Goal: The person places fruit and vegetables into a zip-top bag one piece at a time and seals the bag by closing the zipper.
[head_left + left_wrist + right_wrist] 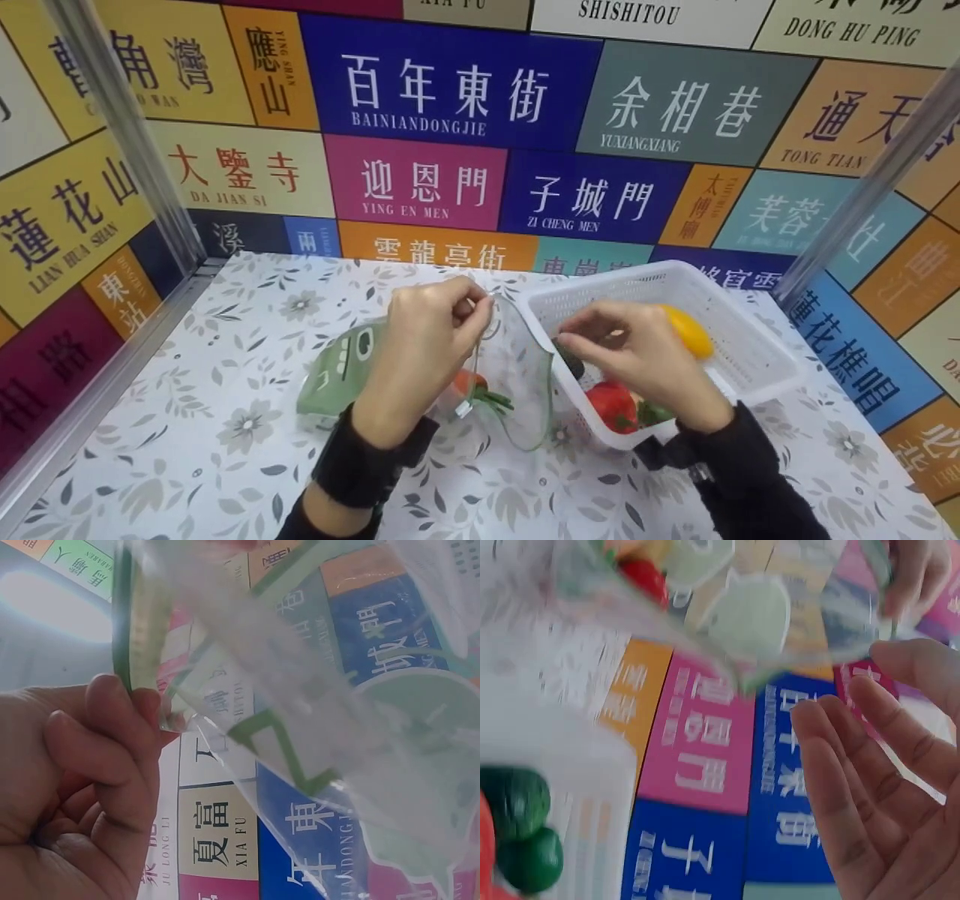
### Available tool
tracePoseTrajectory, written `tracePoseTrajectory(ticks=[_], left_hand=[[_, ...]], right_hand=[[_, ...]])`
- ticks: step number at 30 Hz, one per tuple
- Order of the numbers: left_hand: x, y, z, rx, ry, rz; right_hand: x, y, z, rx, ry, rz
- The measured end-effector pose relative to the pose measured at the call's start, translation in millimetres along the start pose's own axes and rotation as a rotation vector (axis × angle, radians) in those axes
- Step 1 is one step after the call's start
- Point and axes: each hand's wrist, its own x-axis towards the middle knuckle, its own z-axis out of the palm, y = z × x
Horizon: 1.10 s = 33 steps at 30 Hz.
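Observation:
My left hand (427, 337) pinches the green-edged rim of a clear plastic bag (529, 375) between thumb and fingers, holding it up off the table. The bag has pale green printing, with a cat-like shape in the left wrist view. Low in the bag shows an orange-red vegetable with green stalks (491, 397), partly hidden by my left hand. My right hand (637, 345) hovers over the near left side of the white basket (765, 367), close to the bag's mouth. Its fingers are loosely bent and hold nothing in the right wrist view.
Inside the basket lie a yellow vegetable or fruit (690, 332), a red one (611, 405) with green by it, and dark green ones (529, 859). A floral cloth (247, 427) covers the table. Behind stands a wall of coloured signs (450, 82), with metal posts at both sides.

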Motion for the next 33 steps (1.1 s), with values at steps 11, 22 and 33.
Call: tracePoseTrajectory(ticks=[11,22,33], left_hand=[[0.0,1.4,-0.7,0.008,-0.018,0.001],[0.1,1.8,1.8,-0.011,-0.028,0.014],[-0.1,0.5,4.2,-0.026,-0.032,0.033]], right_hand=[[25.2,86.9,-45.2,-0.348,-0.244,0.390],[30.0,116.7,-26.4,-0.490,-0.497,0.489],[22.9,118.4,-15.0,-0.476,-0.482,0.547]])
